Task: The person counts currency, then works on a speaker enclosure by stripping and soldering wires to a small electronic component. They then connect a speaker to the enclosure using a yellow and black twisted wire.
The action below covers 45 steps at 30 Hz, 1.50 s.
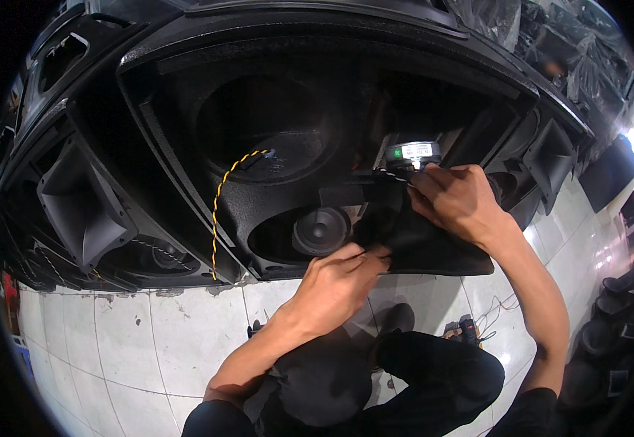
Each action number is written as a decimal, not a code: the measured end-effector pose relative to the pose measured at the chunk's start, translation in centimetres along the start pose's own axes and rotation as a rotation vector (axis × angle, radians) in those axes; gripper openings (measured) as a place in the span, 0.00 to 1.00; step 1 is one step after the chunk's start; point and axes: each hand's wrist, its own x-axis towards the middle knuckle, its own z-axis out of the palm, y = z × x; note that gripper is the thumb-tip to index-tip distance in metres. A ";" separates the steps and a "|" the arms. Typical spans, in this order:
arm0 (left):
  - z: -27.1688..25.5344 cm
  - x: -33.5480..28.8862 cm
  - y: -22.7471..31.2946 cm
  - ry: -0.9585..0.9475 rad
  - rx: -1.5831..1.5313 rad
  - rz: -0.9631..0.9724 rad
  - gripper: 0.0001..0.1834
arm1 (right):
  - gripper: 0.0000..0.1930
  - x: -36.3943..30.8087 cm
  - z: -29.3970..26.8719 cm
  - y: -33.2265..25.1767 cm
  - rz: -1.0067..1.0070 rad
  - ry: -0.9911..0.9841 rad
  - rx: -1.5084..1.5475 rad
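A large black speaker cabinet (280,193) lies in front of me with round openings in its face. Over its right side rests a dark, flared piece that looks like a horn (444,251), with a round, labelled driver (413,151) at its far end. My right hand (455,200) is closed at the driver, its fingertips pinching a black-and-white twisted wire (393,175). Close to the dark piece's left edge, my left hand (339,280) has its fingers curled together. Their tips are slightly blurred, and what they hold is hidden.
A yellow-and-black twisted wire (217,211) hangs out of the cabinet, and a speaker cone (322,230) shows inside it. Other cabinets stand left and right, one with a grey horn (84,207). A tool with thin wires (467,331) lies on the tiled floor (186,342).
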 end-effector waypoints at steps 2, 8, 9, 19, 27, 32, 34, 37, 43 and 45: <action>-0.2 0.2 0.5 -0.033 0.053 0.008 0.19 | 0.07 0.2 0.3 -0.2 -0.048 -0.143 -0.119; 0.0 0.5 1.7 -0.071 0.184 -0.014 0.17 | 0.07 0.2 0.0 -0.9 -0.130 0.047 -0.361; 0.0 0.5 1.6 -0.068 0.176 -0.017 0.17 | 0.07 0.0 0.1 -0.6 -0.123 0.140 -0.371; 0.2 0.1 0.3 -0.037 0.074 -0.054 0.17 | 0.10 -0.9 2.6 3.2 0.553 0.378 0.017; 0.4 0.2 -0.4 -0.104 0.024 -0.159 0.14 | 0.05 2.5 1.6 3.9 0.447 0.180 -0.069; 0.4 0.6 -0.2 -0.129 0.072 -0.162 0.15 | 0.08 3.6 1.5 4.8 0.388 0.120 -0.095; 0.5 0.5 -0.4 -0.113 0.123 -0.162 0.15 | 0.10 3.7 1.0 5.0 0.391 0.094 -0.028; 0.4 0.5 -0.6 -0.115 0.116 -0.188 0.15 | 0.11 3.9 -1.7 4.0 0.613 -0.088 0.489; -0.3 0.9 -0.4 -0.146 0.041 -0.214 0.14 | 0.20 0.9 -4.3 1.1 0.814 -0.030 1.021; -1.4 1.9 0.2 -0.104 -0.095 -0.258 0.14 | 0.18 -0.7 -5.0 0.5 0.802 0.021 1.042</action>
